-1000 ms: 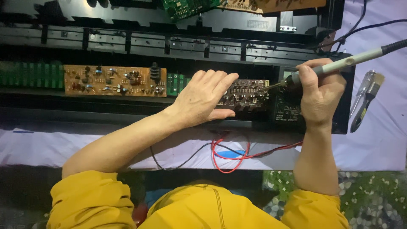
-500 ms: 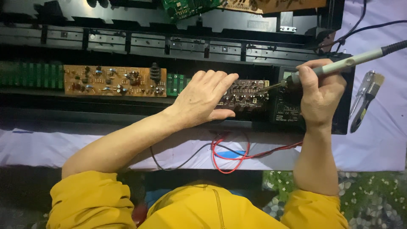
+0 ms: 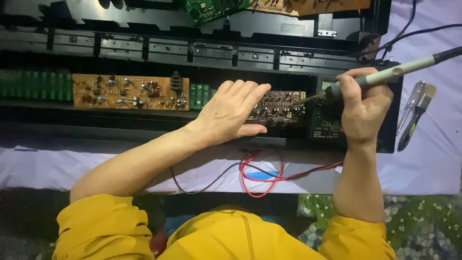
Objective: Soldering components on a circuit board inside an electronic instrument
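- Head view, far left: green strip (image 3: 33, 85) and tan circuit board (image 3: 130, 92) are sitting in the long black chassis (image 3: 192, 53), untouched; both are lying well apart from the work, so little risk there unless the forearm is dragging across them.
- Left hand (image 3: 231, 113) is lying open & flat, fingers spread, palm pressing on the left end of the dark circuit board (image 3: 281, 108) to steady it. Fingertips are resting close to where the hot tip is working – looks to me like a burn risk if the tip is slipping leftward.
- Red and black wires (image 3: 262, 175) are looping loose on the white cloth (image 3: 433, 159) below the chassis, just under both wrists; a sleeve or wrist snagging them could be tugging the board mid-joint.
- Right hand (image 3: 363, 108) is closed in a pen-type grip round the soldering iron (image 3: 385, 74), tip touching the board's right edge. Too long on one spot could be lifting a pad, I'd guess; a wobble could be bridging neighbouring parts.
- Iron's cable is trailing off to the upper right – its pull might be nudging the tip off target.
- Far right: screwdriver and brush (image 3: 416, 115) are lying on the cloth, near the right hand but apart.
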